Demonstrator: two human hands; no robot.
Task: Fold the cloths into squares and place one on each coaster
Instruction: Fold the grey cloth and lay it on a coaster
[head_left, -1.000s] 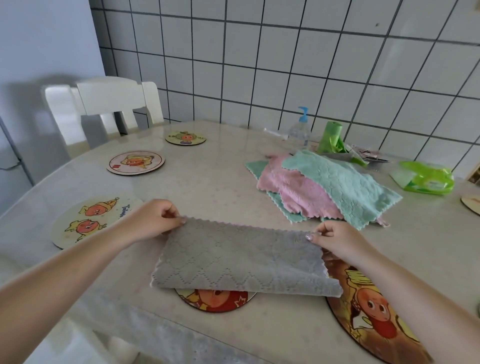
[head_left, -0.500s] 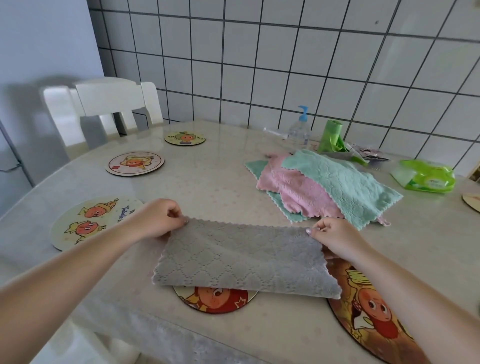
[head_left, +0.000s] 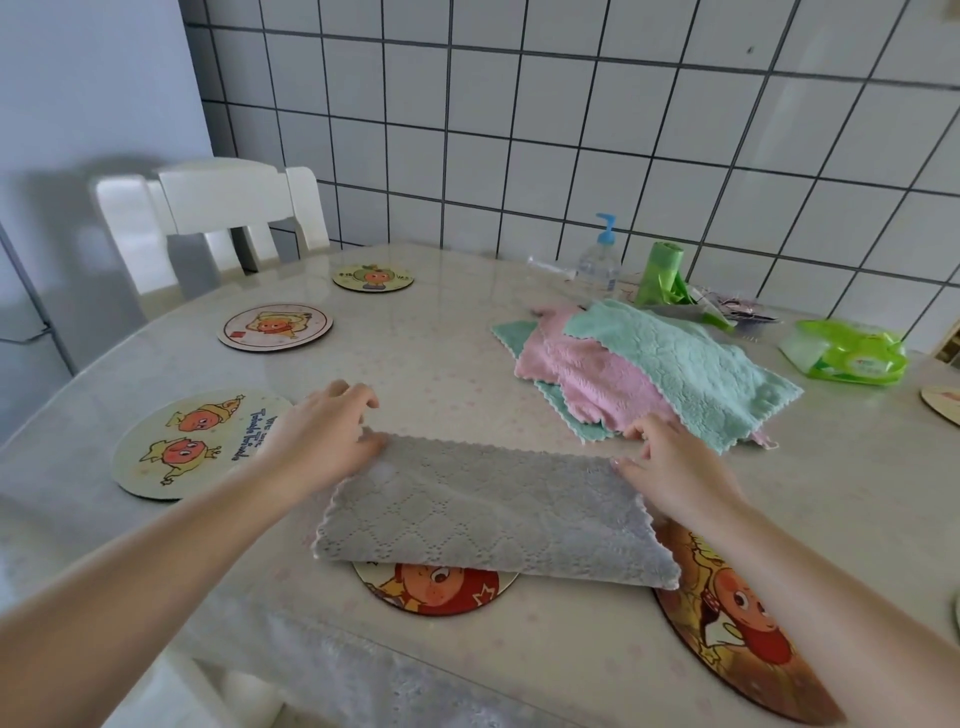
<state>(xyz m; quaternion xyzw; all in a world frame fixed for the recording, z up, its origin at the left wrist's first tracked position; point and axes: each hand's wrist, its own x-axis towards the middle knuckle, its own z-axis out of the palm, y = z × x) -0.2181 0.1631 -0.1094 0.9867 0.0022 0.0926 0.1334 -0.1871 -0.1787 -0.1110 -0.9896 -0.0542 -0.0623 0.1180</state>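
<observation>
White-tiled wall behind, pale table (head_left: 452, 358) in front. The grey quilted cloth (head_left: 483, 512), folded once, lies long axis left-right over a red round cartoon coaster (head_left: 434, 590). Far corners are pinched by left hand (head_left: 319, 441) and right hand (head_left: 670, 467), equally near, so a sideways fold probably comes next.

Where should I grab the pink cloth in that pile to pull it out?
Probably pinch the pink cloth at its bare near-left edge, coming from the left hand side. A green cloth lies over its far right part, so that exposed edge is freest.
</observation>
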